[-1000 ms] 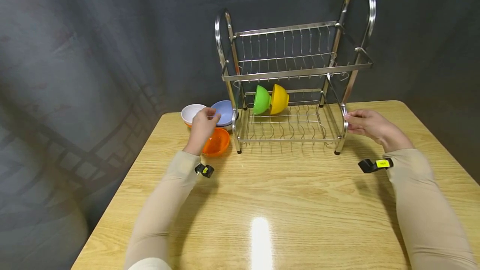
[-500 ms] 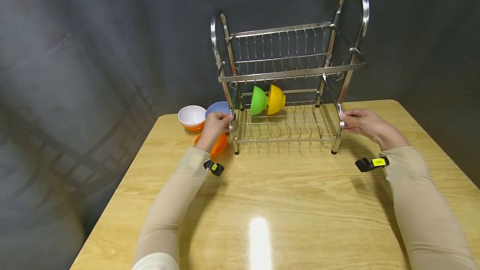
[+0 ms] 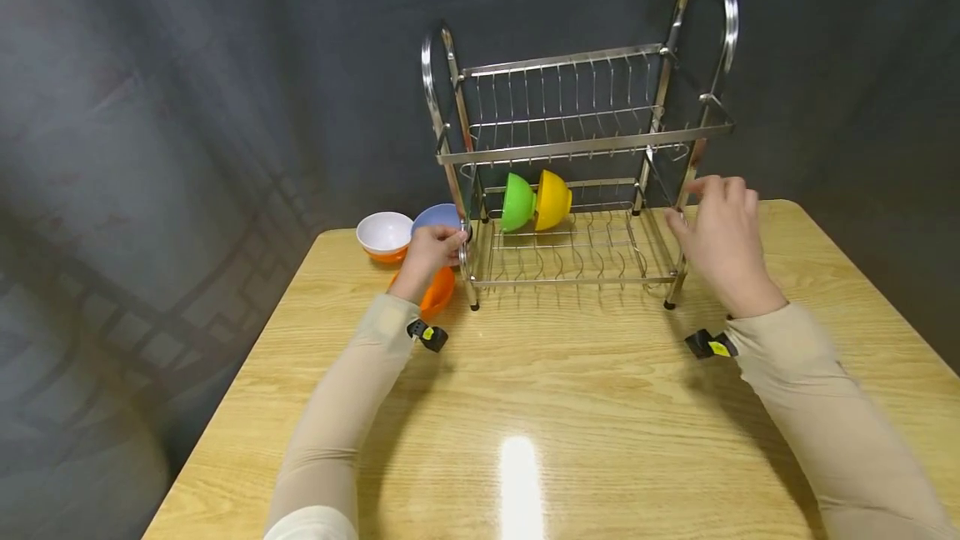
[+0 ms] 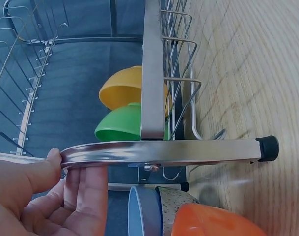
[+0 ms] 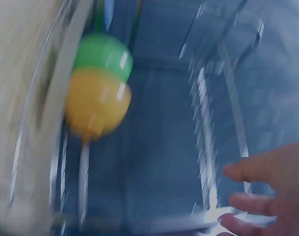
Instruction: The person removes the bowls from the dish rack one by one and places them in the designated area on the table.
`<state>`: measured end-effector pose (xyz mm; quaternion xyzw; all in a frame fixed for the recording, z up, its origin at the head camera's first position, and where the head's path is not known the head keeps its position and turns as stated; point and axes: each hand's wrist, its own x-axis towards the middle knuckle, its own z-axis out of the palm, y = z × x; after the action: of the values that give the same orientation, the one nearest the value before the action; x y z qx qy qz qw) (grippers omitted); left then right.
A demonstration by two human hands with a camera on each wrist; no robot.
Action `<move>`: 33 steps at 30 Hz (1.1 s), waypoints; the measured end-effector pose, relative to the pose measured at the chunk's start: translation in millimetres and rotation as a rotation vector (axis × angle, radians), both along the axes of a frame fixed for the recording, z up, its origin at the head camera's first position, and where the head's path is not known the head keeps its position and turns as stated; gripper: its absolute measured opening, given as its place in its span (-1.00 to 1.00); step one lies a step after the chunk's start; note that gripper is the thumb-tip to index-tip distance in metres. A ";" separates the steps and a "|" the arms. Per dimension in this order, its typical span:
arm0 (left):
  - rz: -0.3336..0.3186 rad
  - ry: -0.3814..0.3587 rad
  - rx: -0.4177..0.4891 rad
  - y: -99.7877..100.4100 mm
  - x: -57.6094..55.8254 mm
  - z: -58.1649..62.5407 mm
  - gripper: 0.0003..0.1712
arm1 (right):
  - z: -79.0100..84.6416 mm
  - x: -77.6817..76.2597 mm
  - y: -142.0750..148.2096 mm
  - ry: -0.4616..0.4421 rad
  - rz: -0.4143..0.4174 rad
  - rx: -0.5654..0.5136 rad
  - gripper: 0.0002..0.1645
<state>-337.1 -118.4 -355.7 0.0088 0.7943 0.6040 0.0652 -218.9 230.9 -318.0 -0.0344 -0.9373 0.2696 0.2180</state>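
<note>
1. Pinching the dish rack [image 3: 585, 145] by the lower tube [image 4: 139, 152] at its left end, my left grip [image 3: 429, 254] sets its thumb and fingers on opposite sides of the metal.
2. My right grip [image 3: 726, 244] is slack, thumb and fingers parted, at the rack's right post [image 3: 677, 277]; with the right wrist feed smeared, I cannot tell whether they touch.
3. Between both grips, on the rack's lower tier, I see a green bowl [image 3: 516, 205] and a yellow bowl [image 3: 555, 201] tipped on their sides, mouths toward the left grip.
4. Near that grip, outside the rack, sit a blue bowl [image 3: 437, 217], a white-lined bowl [image 3: 385, 232] showing orange below its rim, and an orange bowl [image 3: 437, 292] partly hidden by the arm. My left wrist feed shows a speckled piece [image 4: 171, 204] against the blue bowl.
5. The rack stands on the wood-grain surface [image 3: 600, 407] around the middle of its far edge; the white-lined bowl is by the far left corner.
6. Dark grey cloth [image 3: 225, 107] hangs behind the far edge; beige sleeves [image 3: 341, 407] reach in from the near edge.
</note>
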 end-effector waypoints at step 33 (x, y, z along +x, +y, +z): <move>0.029 0.014 -0.049 0.4 -3.3 -2.0 -0.67 | -40.3 -151.5 -104.1 -0.346 0.038 -0.340 -0.36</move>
<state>-340.4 -118.0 -357.8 -0.0002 0.8094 0.5851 0.0509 -370.5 126.8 -358.4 -0.0987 -0.9024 0.4175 0.0400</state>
